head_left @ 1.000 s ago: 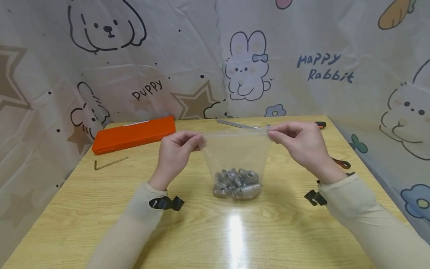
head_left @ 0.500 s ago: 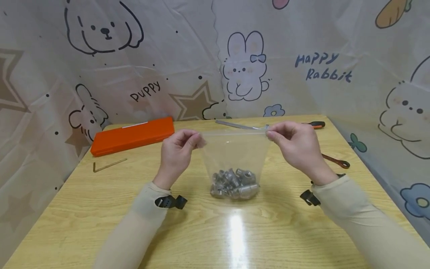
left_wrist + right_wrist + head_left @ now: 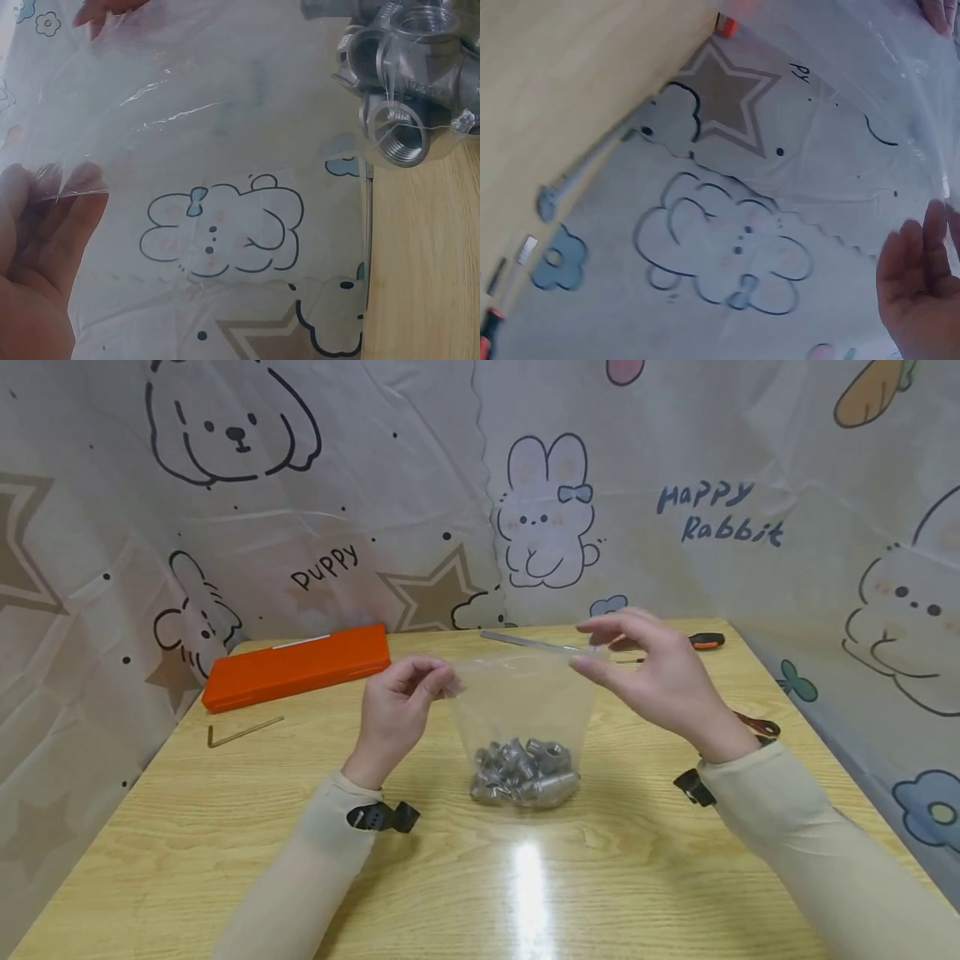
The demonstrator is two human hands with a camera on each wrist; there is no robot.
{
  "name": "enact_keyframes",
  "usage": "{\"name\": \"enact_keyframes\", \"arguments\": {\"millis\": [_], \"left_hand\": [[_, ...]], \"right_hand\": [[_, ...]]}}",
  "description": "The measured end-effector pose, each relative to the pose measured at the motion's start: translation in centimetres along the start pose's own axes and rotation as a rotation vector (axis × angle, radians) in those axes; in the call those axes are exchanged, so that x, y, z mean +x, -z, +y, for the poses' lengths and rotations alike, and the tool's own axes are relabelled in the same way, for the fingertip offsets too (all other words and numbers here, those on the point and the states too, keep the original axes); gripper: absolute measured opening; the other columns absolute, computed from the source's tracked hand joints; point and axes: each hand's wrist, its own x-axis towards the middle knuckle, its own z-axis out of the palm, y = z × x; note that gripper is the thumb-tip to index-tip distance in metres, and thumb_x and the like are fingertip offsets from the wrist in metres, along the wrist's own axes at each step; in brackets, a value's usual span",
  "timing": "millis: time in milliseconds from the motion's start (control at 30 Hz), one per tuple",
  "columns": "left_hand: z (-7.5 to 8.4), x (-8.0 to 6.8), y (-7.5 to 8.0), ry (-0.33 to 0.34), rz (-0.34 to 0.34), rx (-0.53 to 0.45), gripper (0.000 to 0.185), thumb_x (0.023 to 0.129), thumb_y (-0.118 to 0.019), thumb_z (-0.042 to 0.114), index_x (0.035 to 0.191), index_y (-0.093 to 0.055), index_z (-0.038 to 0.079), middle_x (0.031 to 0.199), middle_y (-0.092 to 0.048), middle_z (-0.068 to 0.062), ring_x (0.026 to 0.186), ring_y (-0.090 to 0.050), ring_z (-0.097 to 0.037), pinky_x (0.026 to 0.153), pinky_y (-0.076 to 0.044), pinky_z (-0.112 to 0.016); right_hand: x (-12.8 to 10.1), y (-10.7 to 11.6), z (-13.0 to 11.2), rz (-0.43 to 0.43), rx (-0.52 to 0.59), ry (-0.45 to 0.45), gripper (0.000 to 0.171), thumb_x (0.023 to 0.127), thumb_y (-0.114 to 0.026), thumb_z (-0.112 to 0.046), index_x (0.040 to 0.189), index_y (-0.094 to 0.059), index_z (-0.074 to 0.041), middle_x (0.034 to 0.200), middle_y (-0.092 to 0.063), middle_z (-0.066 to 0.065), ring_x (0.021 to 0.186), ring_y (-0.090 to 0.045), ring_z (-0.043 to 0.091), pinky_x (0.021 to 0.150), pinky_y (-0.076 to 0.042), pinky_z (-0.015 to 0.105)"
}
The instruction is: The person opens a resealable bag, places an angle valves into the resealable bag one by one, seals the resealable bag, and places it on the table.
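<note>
A clear plastic zip bag (image 3: pixel 517 702) holds several grey metal threaded pipe fittings (image 3: pixel 525 768) in its bottom. In the left wrist view those fittings (image 3: pixel 420 60) show open threaded ends through the film. My left hand (image 3: pixel 397 710) pinches the top left corner of the bag. At the top right corner my right hand (image 3: pixel 652 681) has its thumb and fingers spread apart, with nothing gripped between them. Its fingers (image 3: pixel 911 259) are close to the bag's edge in the right wrist view; whether they touch it I cannot tell.
An orange case (image 3: pixel 300 667) lies at the back left, a hex key (image 3: pixel 247 731) in front of it. Along the back are a long metal strip (image 3: pixel 517 639) and a screwdriver (image 3: pixel 707 641). A tool with a ring-shaped end (image 3: pixel 765 727) is partly behind my right wrist.
My right hand has let go of the bag's top right corner, its thumb and fingers parting. The bag's mouth has slackened. My left hand keeps its pinch.
</note>
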Motion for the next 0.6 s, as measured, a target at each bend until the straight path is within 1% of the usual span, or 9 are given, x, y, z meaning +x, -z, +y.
{"name": "enact_keyframes", "arguments": {"millis": [100,133,200,233,267,333,367,533,600], "left_hand": [[0.2,0.0,-0.1,-0.026,-0.013,0.016,0.007,0.092,-0.066,-0.001,0.097,-0.069,-0.003,0.087,-0.073,-0.011,0.075,-0.068,-0.020,0.072,-0.059,-0.032],[0.3,0.0,-0.1,-0.033,-0.016,0.026,0.007,0.091,-0.066,0.000,0.097,-0.070,-0.003,0.087,-0.073,-0.010,0.075,-0.068,-0.020,0.072,-0.059,-0.032],[0.4,0.0,0.0,-0.047,-0.020,0.044,0.007,0.091,-0.066,-0.001,0.097,-0.070,-0.002,0.087,-0.073,-0.009,0.075,-0.068,-0.020,0.072,-0.059,-0.031],[0.4,0.0,0.0,-0.054,-0.020,0.053,0.007,0.091,-0.067,-0.001,0.097,-0.070,-0.002,0.086,-0.073,-0.009,0.075,-0.068,-0.020,0.072,-0.059,-0.030],[0.4,0.0,0.1,-0.061,-0.020,0.059,0.007,0.090,-0.067,-0.002,0.097,-0.070,-0.002,0.086,-0.073,-0.008,0.074,-0.067,-0.020,0.072,-0.059,-0.029],[0.4,0.0,0.1,-0.077,-0.021,0.066,0.007,0.089,-0.068,-0.003,0.096,-0.070,-0.003,0.084,-0.072,-0.009,0.073,-0.067,-0.020,0.071,-0.058,-0.029],[0.4,0.0,0.1,-0.083,-0.023,0.067,0.007,0.089,-0.068,-0.003,0.095,-0.070,-0.003,0.084,-0.072,-0.009,0.073,-0.067,-0.021,0.071,-0.058,-0.029],[0.5,0.0,0.0,-0.090,-0.030,0.058,0.007,0.089,-0.068,-0.003,0.095,-0.071,-0.003,0.085,-0.072,-0.010,0.073,-0.068,-0.021,0.072,-0.059,-0.030],[0.7,0.0,0.1,-0.084,-0.036,0.060,0.007,0.090,-0.067,-0.002,0.096,-0.071,-0.003,0.086,-0.072,-0.010,0.074,-0.068,-0.021,0.073,-0.059,-0.030]], "right_hand": [[1.3,-0.7,-1.7,0.020,-0.085,0.211,0.040,0.082,-0.083,-0.023,0.117,-0.071,-0.009,0.112,-0.065,0.001,0.108,-0.058,0.019,0.094,-0.046,0.039],[1.8,-1.2,-2.3,0.012,-0.108,0.278,0.040,0.080,-0.084,-0.021,0.115,-0.072,-0.007,0.112,-0.066,0.004,0.108,-0.059,0.022,0.094,-0.046,0.041],[2.7,-2.2,-3.6,-0.040,-0.154,0.375,0.039,0.080,-0.084,-0.021,0.113,-0.072,-0.004,0.109,-0.068,0.008,0.106,-0.060,0.026,0.094,-0.047,0.042],[3.1,-2.8,-4.2,-0.072,-0.173,0.401,0.037,0.081,-0.084,-0.023,0.112,-0.073,-0.003,0.109,-0.069,0.009,0.106,-0.061,0.026,0.094,-0.047,0.042],[3.5,-3.3,-4.6,-0.106,-0.187,0.414,0.035,0.083,-0.082,-0.023,0.110,-0.074,-0.003,0.108,-0.070,0.009,0.104,-0.062,0.025,0.094,-0.048,0.041],[4.1,-4.2,-5.2,-0.178,-0.202,0.406,0.029,0.086,-0.080,-0.024,0.107,-0.075,-0.005,0.106,-0.071,0.008,0.101,-0.064,0.023,0.092,-0.050,0.038],[4.3,-4.6,-5.4,-0.208,-0.201,0.396,0.025,0.087,-0.078,-0.024,0.104,-0.076,-0.005,0.104,-0.072,0.007,0.098,-0.065,0.022,0.089,-0.051,0.037],[5.2,-5.5,-5.3,-0.297,-0.141,0.339,0.009,0.089,-0.076,-0.016,0.092,-0.077,-0.007,0.088,-0.073,0.001,0.077,-0.066,0.012,0.071,-0.055,0.028],[5.4,-5.5,-5.2,-0.320,-0.126,0.318,0.007,0.089,-0.076,-0.014,0.089,-0.077,-0.008,0.084,-0.072,-0.001,0.073,-0.065,0.009,0.068,-0.055,0.026]]}}
